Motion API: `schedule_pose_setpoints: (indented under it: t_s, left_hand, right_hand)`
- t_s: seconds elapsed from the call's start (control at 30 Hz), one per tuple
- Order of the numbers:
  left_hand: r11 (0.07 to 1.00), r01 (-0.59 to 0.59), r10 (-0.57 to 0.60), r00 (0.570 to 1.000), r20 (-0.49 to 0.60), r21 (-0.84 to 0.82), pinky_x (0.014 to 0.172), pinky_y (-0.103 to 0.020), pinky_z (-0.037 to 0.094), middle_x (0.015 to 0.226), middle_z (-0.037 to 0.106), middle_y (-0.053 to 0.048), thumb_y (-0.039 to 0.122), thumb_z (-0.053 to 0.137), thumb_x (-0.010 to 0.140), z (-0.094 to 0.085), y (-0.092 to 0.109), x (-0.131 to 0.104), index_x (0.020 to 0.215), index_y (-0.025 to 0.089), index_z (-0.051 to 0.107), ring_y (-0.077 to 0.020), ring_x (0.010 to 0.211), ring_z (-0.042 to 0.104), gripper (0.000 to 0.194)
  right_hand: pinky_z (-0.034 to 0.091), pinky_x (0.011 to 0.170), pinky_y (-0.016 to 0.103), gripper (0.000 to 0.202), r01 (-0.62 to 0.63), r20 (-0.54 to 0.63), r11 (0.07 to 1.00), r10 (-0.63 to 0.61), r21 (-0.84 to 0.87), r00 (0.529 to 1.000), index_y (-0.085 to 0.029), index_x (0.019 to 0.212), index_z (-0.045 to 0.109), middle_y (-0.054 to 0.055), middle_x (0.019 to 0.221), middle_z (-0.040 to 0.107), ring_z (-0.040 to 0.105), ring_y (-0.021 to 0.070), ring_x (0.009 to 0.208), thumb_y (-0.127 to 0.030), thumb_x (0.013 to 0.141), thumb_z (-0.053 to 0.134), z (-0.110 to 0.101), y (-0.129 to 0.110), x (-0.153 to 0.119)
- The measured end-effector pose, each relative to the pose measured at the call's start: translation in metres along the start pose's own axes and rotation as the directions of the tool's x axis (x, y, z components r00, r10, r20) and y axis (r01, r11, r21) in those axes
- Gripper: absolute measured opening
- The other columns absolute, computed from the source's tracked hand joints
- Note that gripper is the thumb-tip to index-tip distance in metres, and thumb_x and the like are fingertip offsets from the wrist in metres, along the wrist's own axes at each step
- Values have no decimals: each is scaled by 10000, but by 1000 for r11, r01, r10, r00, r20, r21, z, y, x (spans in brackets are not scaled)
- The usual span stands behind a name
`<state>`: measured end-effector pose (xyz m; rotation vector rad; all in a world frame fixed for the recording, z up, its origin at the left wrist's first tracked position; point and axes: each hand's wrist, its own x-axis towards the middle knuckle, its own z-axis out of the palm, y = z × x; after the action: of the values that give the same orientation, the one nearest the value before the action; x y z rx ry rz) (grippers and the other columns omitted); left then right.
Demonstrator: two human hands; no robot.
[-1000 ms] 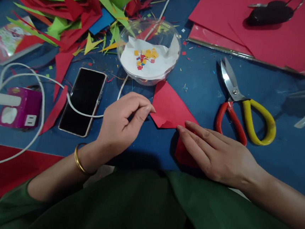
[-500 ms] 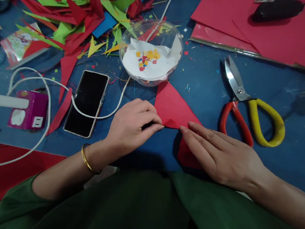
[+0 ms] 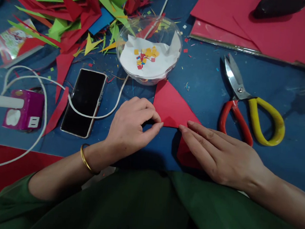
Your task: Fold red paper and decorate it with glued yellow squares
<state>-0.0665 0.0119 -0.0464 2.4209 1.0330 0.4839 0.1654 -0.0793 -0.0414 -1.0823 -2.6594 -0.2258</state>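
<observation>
A folded red paper (image 3: 173,105) lies on the blue table, its upper tip close to the clear bowl. My left hand (image 3: 134,127) pinches the paper's lower left corner between thumb and index finger. Stretched out flat, the fingers of my right hand (image 3: 218,152) press on its lower right edge. Part of the red paper shows below that hand, and the rest of it there is hidden. Scissors (image 3: 240,90) with one red and one yellow handle lie to the right, beyond my right hand.
A clear bowl (image 3: 147,76) holds white paper and small colored squares. At left are a phone (image 3: 84,101), a white cable and a purple adapter (image 3: 26,108). Paper scraps (image 3: 70,14) fill the upper left; red sheets (image 3: 282,36) lie upper right.
The view has shifted slightly, so the things at left appear a little further left. Both hands keep nearly the same place on the red paper.
</observation>
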Motion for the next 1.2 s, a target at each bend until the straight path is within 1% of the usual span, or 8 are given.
schedule_pose_setpoints:
  t_s: [0.17, 0.3, 0.37, 0.53, 0.7, 0.83, 1.07, 1.2]
  left_hand:
    - [1000, 20, -20, 1000, -8, 13, 737, -371, 455, 840, 678, -31, 204, 653, 868, 1, 2, 1, 769, 206, 649, -194, 816, 604, 99]
    - [1000, 28, -28, 1000, -6, 11, 736, -385, 457, 833, 673, -31, 202, 645, 863, 1, 2, 1, 759, 211, 639, -204, 819, 607, 105]
    - [999, 30, -30, 1000, -3, 15, 736, -390, 456, 828, 671, -30, 202, 641, 862, 2, 2, 1, 752, 214, 633, -206, 816, 606, 111]
    - [999, 26, -26, 1000, -8, 22, 743, -388, 460, 822, 670, -27, 211, 650, 860, 2, 1, 1, 748, 219, 622, -208, 826, 611, 116]
    - [999, 31, -31, 999, -10, 28, 741, -394, 457, 822, 671, -29, 210, 645, 867, 2, 2, 1, 746, 218, 618, -207, 818, 608, 124]
    - [999, 27, -27, 1000, -1, 39, 736, -408, 446, 817, 665, -29, 216, 648, 861, 2, 2, 1, 745, 221, 610, -217, 813, 608, 122]
    - [992, 9, -7, 1000, -15, 122, 714, -388, 441, 821, 665, -43, 212, 617, 866, 3, 6, -1, 755, 210, 599, -216, 805, 603, 112]
    - [984, 31, -24, 999, -44, 174, 713, -389, 451, 861, 693, -50, 202, 603, 871, -3, 4, -7, 793, 210, 631, -226, 819, 637, 83]
  right_hand:
    - [615, 833, 355, 323, 7, -12, 1000, -7, -10, 1000, -24, 1206, 630, 168, 1189, 737, 707, 287, 1114, -27, 912, 498, 0, 0, -2]
    - [600, 865, 375, 371, -29, 7, 999, 29, 18, 1000, -84, 1273, 613, 136, 1251, 717, 669, 284, 1184, -59, 927, 480, 4, -4, -8]
    - [588, 883, 383, 378, -39, 21, 999, 38, 25, 999, -89, 1283, 611, 133, 1262, 713, 661, 285, 1195, -69, 929, 481, 5, -5, -10]
    - [568, 877, 368, 360, -45, 23, 999, 45, 24, 999, -61, 1256, 632, 159, 1215, 731, 675, 284, 1166, -78, 920, 502, 5, -6, -7]
    - [570, 829, 338, 326, -23, 23, 999, 24, -42, 999, -84, 1194, 658, 113, 1161, 759, 705, 247, 1098, -67, 937, 458, 1, -3, -2]
    - [572, 801, 320, 311, 4, 20, 996, -3, -84, 1000, -48, 1158, 662, 101, 1135, 768, 722, 236, 1058, -49, 941, 438, -2, -2, 2]
    - [564, 817, 322, 302, 6, 18, 994, -4, -109, 1000, -43, 1160, 662, 90, 1122, 773, 721, 236, 1054, -53, 949, 447, -2, -3, 3]
    - [555, 829, 326, 288, 3, 13, 994, -1, -109, 1000, -43, 1169, 657, 97, 1104, 777, 713, 240, 1066, -57, 946, 475, -1, -4, 2]
